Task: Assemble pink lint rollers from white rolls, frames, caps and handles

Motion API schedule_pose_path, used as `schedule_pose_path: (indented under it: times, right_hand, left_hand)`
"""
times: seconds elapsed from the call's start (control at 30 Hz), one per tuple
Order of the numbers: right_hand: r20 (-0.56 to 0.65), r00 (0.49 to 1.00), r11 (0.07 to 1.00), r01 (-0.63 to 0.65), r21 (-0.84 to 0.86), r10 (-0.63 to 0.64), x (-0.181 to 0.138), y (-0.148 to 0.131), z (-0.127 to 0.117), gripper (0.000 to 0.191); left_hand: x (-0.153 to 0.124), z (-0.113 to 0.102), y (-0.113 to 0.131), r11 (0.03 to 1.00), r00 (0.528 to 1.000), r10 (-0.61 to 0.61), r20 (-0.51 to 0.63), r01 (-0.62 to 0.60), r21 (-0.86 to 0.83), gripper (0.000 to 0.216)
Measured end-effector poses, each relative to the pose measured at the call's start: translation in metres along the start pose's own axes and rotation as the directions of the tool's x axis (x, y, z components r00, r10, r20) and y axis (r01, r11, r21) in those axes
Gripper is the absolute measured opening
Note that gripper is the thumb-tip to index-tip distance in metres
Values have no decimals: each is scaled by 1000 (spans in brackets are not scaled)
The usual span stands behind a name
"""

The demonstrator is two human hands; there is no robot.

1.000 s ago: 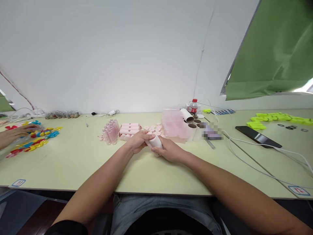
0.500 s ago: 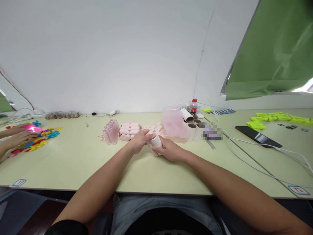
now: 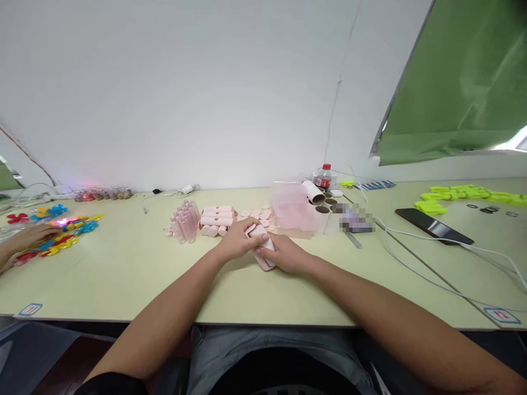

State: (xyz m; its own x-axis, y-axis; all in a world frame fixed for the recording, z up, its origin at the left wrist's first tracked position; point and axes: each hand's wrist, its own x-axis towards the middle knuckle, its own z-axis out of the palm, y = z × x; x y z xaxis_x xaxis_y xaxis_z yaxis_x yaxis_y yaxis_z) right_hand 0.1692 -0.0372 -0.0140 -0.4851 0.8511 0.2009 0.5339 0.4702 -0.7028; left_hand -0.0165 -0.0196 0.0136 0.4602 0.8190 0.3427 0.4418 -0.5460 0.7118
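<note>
Both my hands are closed around a pale pink, round-ended case low over the table, in the middle of the view. My left hand grips its upper left side, the thumb lying across the top. From the right, my right hand holds the lower part, its thumb also on the top face. Just behind them lie several small pink discs. To the left sit a stack of pink cases and a cluster of clear pink tubes. A translucent pink plastic container stands behind my right hand.
Cardboard-lined rolls and a cola bottle stand at the back right. Further right are a phone, white cables and neon yellow pieces. At far left another person's hand touches colourful flower-shaped pieces.
The case in my hands has tilted and come slightly nearer to me. My left thumb now lies further across its top. At far left, one of the other person's hands has left the view.
</note>
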Motion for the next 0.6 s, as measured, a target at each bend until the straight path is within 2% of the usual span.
schedule_pose_path:
  times: [0.6]
  right_hand:
    - [40,998,999,-40,-35,41,0,-3,-2,33]
  left_hand:
    - [-1,3,0,1000,999,4,-53,-3,16,31]
